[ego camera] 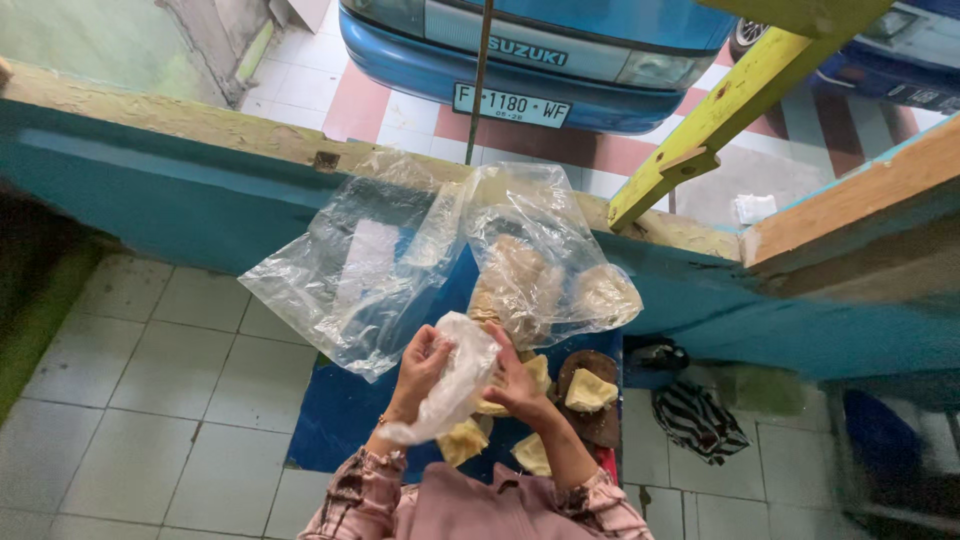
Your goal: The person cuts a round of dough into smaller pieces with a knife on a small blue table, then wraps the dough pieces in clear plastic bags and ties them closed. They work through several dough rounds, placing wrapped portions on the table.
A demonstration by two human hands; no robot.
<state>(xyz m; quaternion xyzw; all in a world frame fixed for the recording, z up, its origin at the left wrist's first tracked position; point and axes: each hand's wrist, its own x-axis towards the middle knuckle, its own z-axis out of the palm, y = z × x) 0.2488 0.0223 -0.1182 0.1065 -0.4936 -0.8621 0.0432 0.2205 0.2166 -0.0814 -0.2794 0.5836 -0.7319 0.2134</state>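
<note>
A small clear plastic bag (452,385) is gripped between both hands over the middle of the blue worktop (335,420); whether anything is in it cannot be told. The left hand (420,365) has its fingers closed on the bag's upper edge, and the right hand (515,382) pinches its other side. Pale yellow wedges (590,390) lie near the right hand, one on a dark round board (598,425). At the far edge, a large clear bag (545,265) holds tan pieces; beside it lies a flattened bag (345,280).

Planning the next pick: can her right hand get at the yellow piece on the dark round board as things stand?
Probably yes: the yellow piece lies uncovered beside the right hand, though that hand grips the small plastic bag.
</note>
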